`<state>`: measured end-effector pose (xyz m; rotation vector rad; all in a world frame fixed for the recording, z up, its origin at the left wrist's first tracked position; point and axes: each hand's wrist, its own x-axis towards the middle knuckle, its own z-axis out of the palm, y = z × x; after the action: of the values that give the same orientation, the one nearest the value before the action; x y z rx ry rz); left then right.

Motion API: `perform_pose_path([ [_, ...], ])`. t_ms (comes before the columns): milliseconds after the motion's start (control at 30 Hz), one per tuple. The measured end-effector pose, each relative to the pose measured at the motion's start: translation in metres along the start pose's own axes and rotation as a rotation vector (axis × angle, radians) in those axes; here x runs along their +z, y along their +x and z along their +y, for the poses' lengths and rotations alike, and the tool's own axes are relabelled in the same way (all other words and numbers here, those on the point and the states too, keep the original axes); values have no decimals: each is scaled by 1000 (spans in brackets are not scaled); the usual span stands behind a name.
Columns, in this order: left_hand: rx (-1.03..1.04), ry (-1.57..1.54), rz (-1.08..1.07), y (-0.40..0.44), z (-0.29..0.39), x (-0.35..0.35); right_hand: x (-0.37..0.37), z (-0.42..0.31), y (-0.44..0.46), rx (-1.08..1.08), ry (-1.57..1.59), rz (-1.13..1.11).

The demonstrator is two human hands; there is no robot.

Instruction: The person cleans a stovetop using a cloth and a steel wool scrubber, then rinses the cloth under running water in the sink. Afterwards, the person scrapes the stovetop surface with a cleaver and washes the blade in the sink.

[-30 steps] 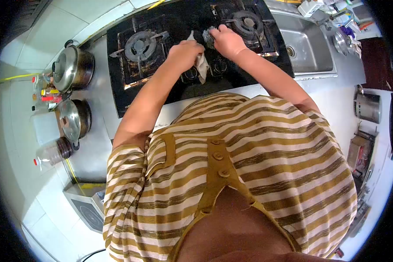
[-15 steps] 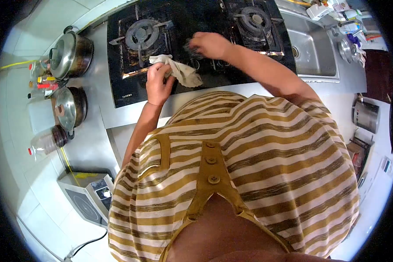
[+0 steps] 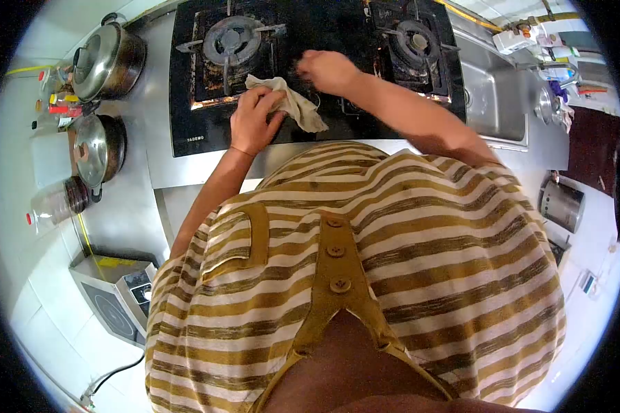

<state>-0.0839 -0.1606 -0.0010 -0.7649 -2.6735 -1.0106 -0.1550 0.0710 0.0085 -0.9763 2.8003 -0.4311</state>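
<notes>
Pot point(image 3: 103, 62) and pan point(image 3: 100, 148) stand on the counter left of the hob point(image 3: 324, 31), with the sink point(image 3: 486, 110) to its right. Left burner point(image 3: 232, 41) and right burner point(image 3: 417, 45) rise either side. Left hand point(image 3: 253, 118), fingers bent, grips a crumpled cloth point(image 3: 300, 112) near the hob's front edge. Right hand point(image 3: 327, 72) is curled and blurred between the burners; I cannot tell whether it holds anything. Compared with a second ago, both hands and the cloth are further left.
</notes>
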Motion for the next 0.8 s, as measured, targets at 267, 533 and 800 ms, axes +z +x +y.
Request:
perform_pose_path([
  [267, 9, -30, 6, -2, -3, 1, -25, 30, -62, 170, 39, -107],
  [533, 24, 2, -23, -1, -2, -4, 9, -13, 26, 6, -62, 113],
  [800, 45, -36, 11, 2, -4, -1, -16, 19, -50, 138, -3, -71],
])
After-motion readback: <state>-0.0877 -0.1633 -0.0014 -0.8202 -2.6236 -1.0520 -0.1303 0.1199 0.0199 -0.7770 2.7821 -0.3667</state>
